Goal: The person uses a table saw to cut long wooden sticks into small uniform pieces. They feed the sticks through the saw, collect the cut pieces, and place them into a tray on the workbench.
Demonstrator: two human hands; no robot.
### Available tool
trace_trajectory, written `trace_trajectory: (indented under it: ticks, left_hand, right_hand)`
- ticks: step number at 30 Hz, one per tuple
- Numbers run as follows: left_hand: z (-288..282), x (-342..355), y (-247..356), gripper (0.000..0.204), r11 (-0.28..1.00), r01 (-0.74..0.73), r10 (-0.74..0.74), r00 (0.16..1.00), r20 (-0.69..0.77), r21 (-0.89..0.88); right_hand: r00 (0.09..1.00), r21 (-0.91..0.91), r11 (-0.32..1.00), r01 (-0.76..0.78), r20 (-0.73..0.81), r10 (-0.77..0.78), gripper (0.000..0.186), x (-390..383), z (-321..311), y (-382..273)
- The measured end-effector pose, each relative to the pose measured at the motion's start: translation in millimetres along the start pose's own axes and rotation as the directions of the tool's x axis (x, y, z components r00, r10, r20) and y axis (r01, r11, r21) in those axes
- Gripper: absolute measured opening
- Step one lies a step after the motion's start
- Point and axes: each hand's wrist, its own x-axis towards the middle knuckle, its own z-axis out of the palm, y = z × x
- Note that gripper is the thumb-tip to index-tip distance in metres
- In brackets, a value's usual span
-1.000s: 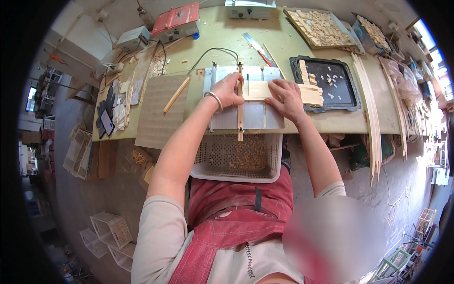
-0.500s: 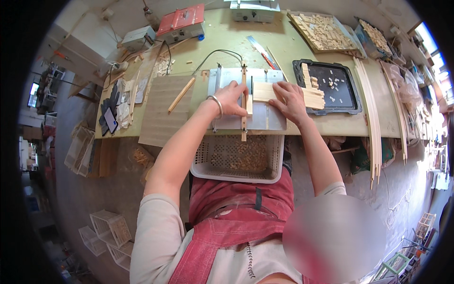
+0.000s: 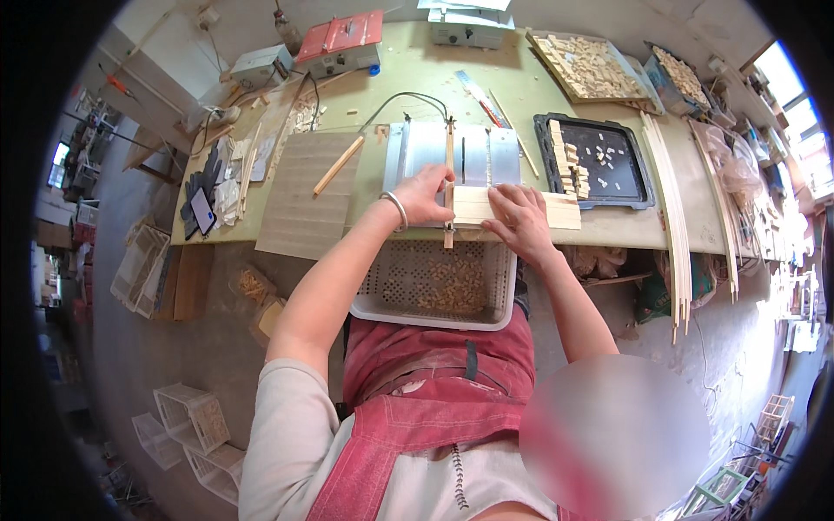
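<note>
Centre of frame: pale flat wooden board [image 3: 521, 208] lay across the small grey metal table saw [image 3: 452, 156] at the bench's near edge. Left hand [image 3: 424, 195] was closed around the narrow wooden guide stick [image 3: 449, 174] running up the saw top; right hand [image 3: 519, 221] lay spread flat, pressing the board down. Judged mid-cut; the next pass likely needs the board kept square against the stick. Counted: one board, one stick, one white perforated plastic basket [image 3: 434, 282] of offcuts below, one black tray [image 3: 599, 161] of small blocks at right.
</note>
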Motion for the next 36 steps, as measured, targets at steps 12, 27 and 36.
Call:
trace_trajectory:
  ticks: [12,27,36]
  left_hand:
    - [6,20,-10,0.066,0.996,-0.049,0.056,0.995,-0.086,0.077]
    - [-6,51,-19,0.064,0.999,-0.028,0.034,0.987,-0.154,0.039]
    - [-13,70,-26,0.063,1.000,-0.021,0.024,0.988,-0.155,0.020]
  right_hand:
    - [0.998,0.009,1.000,0.013,-0.062,-0.013,0.058,25,4,9]
    - [0.996,0.025,0.999,-0.032,-0.077,0.034,0.056,59,8,28]
    - [0.994,0.023,0.999,-0.045,-0.094,0.047,0.054,74,13,40]
